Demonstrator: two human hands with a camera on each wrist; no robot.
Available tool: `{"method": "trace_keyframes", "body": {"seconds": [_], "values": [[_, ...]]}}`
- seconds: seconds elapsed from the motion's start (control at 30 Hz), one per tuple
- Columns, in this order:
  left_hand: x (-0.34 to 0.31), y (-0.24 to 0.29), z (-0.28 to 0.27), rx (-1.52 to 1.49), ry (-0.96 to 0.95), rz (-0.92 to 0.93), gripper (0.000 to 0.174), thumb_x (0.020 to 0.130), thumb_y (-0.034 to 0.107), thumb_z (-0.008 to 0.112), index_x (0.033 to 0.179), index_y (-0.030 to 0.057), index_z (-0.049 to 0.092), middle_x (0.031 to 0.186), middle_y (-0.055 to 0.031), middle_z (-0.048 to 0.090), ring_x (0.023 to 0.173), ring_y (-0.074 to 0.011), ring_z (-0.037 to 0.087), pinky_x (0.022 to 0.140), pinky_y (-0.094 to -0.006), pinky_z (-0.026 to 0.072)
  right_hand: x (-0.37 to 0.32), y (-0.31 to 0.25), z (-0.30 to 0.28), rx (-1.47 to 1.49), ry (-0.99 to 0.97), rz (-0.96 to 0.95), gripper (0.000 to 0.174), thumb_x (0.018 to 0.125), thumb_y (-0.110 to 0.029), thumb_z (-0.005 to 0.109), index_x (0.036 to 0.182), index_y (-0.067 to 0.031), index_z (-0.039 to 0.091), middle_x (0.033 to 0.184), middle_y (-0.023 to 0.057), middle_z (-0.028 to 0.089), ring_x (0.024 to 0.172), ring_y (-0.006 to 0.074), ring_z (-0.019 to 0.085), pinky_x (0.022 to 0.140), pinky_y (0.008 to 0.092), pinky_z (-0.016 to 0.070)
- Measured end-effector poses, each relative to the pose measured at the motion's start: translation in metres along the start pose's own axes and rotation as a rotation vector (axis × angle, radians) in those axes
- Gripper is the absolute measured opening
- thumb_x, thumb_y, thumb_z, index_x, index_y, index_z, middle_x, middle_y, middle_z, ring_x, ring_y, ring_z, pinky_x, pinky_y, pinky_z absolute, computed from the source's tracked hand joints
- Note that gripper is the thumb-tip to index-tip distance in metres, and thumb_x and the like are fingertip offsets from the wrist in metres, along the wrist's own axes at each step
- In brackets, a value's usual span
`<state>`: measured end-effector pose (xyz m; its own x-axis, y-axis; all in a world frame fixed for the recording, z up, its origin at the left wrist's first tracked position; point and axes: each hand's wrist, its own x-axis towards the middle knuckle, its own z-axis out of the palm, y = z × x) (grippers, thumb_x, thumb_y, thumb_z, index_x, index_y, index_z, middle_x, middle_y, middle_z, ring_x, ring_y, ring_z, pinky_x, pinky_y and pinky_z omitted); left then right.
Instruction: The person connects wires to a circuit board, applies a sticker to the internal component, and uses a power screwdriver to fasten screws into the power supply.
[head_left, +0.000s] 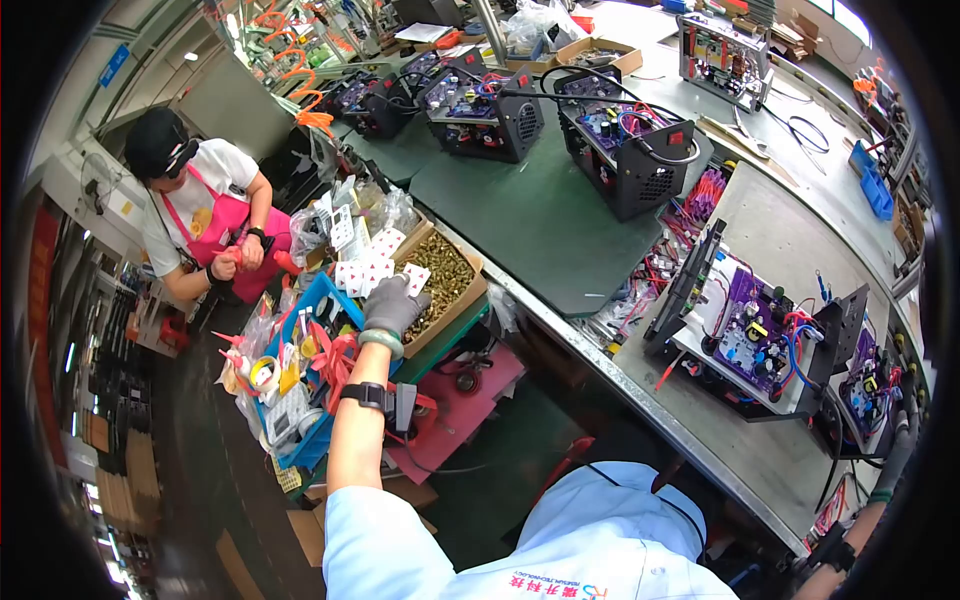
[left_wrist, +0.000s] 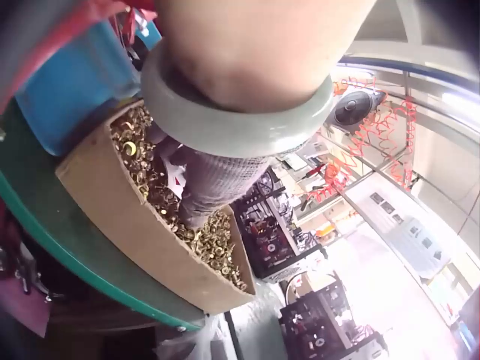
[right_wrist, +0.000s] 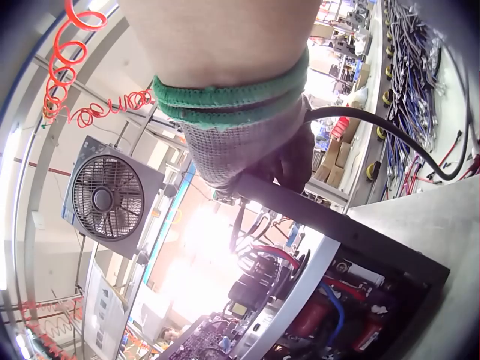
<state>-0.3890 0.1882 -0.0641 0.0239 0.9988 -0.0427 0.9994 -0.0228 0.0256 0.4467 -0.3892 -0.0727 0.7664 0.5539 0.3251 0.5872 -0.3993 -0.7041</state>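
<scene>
In a grey glove, the left hand [head_left: 394,306] is at a cardboard box of small brass-coloured parts [head_left: 446,282], beside white cards with red marks [head_left: 372,272]. The left wrist view shows this hand [left_wrist: 217,180] reaching down over the parts [left_wrist: 217,244]; its fingertips are largely hidden. At the far right, the gloved right hand [right_wrist: 259,154] has its fingers over the edge of a black panel [right_wrist: 352,236] on an open unit with coloured wires. How tightly they curl is unclear.
A blue bin [head_left: 308,440] with tape and red pieces stands beside the box. Several open black units, one at the bench's middle [head_left: 625,150], stand on the benches. A person in a pink apron [head_left: 225,215] is at the left.
</scene>
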Motion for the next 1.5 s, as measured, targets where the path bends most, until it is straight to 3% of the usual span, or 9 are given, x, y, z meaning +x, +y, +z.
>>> {"method": "trace_keyframes", "body": {"seconds": [0.23,0.4,0.5,0.67,0.77,0.97,1.17,1.37,1.5], "values": [[0.005,0.022,-0.008,0.197,-0.019,0.019,0.034,0.084,0.036,0.063,0.097,0.0067,0.072,0.098,-0.0165,0.071,0.096,-0.0338,0.068,0.085,-0.0449,0.0538,-0.003,-0.008,0.002,-0.01,0.029,-0.017,0.04,0.102,-0.022,0.049,0.131,0.0035,0.054,0.12,0.0133,0.061,0.107,0.0194,0.057,0.097,0.0312,0.0412],[0.024,0.034,-0.014,0.21,-0.138,-0.077,0.05,0.079,0.049,0.067,0.103,0.0056,0.072,0.107,-0.0188,0.07,0.103,-0.0324,0.067,0.086,-0.0433,0.0546,-0.001,-0.012,0.0,-0.033,0.014,-0.04,0.04,0.1,-0.022,0.05,0.13,0.004,0.054,0.119,0.0138,0.062,0.106,0.0206,0.058,0.097,0.0323,0.0421],[0.032,0.064,-0.006,0.321,-0.108,-0.195,0.029,0.089,0.03,0.058,0.104,0.0107,0.074,0.108,-0.0125,0.072,0.101,-0.028,0.07,0.08,-0.0429,0.0571,-0.003,-0.022,0.004,-0.04,0.017,-0.042,0.041,0.098,-0.022,0.052,0.13,0.0038,0.054,0.119,0.014,0.062,0.107,0.021,0.058,0.096,0.0327,0.0427],[0.039,0.051,-0.009,0.318,-0.148,-0.081,0.028,0.092,0.019,0.051,0.107,0.0087,0.073,0.112,-0.0148,0.07,0.105,-0.0298,0.069,0.083,-0.0438,0.056,0.003,-0.048,0.021,-0.044,0.032,-0.032,0.044,0.094,-0.021,0.055,0.13,0.0035,0.054,0.12,0.0145,0.062,0.107,0.0218,0.059,0.096,0.0333,0.0436],[0.035,0.027,-0.031,0.139,-0.292,-0.075,0.039,0.084,0.036,0.066,0.105,0.0039,0.072,0.108,-0.0182,0.07,0.1,-0.0318,0.069,0.087,-0.0409,0.054,0.008,-0.065,0.026,-0.045,0.029,-0.025,0.046,0.092,-0.021,0.057,0.13,0.0033,0.055,0.121,0.0148,0.062,0.107,0.0223,0.059,0.095,0.0337,0.0441],[0.022,0.013,-0.028,0.013,-0.174,-0.101,0.051,0.079,0.05,0.07,0.104,0.0051,0.072,0.107,-0.0174,0.07,0.102,-0.0315,0.067,0.091,-0.0407,0.0517,0.007,-0.078,0.027,-0.039,0.029,-0.037,0.049,0.088,-0.021,0.061,0.13,0.003,0.055,0.122,0.0153,0.062,0.108,0.0232,0.06,0.094,0.0345,0.0452],[0.021,0.002,-0.021,-0.038,-0.119,-0.07,0.04,0.077,0.049,0.071,0.089,0.0109,0.075,0.094,-0.0134,0.072,0.092,-0.0295,0.067,0.084,-0.0395,0.0506,0.002,-0.09,0.03,-0.04,0.023,-0.048,0.053,0.083,-0.021,0.064,0.13,0.0026,0.055,0.122,0.0159,0.062,0.108,0.0241,0.061,0.093,0.0353,0.0462],[0.041,-0.031,0.006,-0.119,0.022,-0.016,0.037,0.089,0.033,0.052,0.09,0.0007,0.07,0.095,-0.0252,0.068,0.096,-0.039,0.065,0.089,-0.0467,0.0494,-0.008,-0.098,0.028,-0.033,0.025,-0.059,0.057,0.079,-0.02,0.068,0.13,0.0023,0.055,0.123,0.0164,0.062,0.108,0.025,0.061,0.092,0.0361,0.0473],[0.024,-0.013,-0.011,-0.363,0.58,-0.183,0.028,0.082,0.03,0.058,0.08,0.0036,0.068,0.075,-0.0233,0.065,0.075,-0.0418,0.065,0.071,-0.0492,0.0514,-0.029,-0.12,0.031,-0.005,0.053,-0.086,0.06,0.076,-0.02,0.071,0.131,0.002,0.055,0.124,0.0168,0.062,0.109,0.0256,0.062,0.092,0.0366,0.048]]}}
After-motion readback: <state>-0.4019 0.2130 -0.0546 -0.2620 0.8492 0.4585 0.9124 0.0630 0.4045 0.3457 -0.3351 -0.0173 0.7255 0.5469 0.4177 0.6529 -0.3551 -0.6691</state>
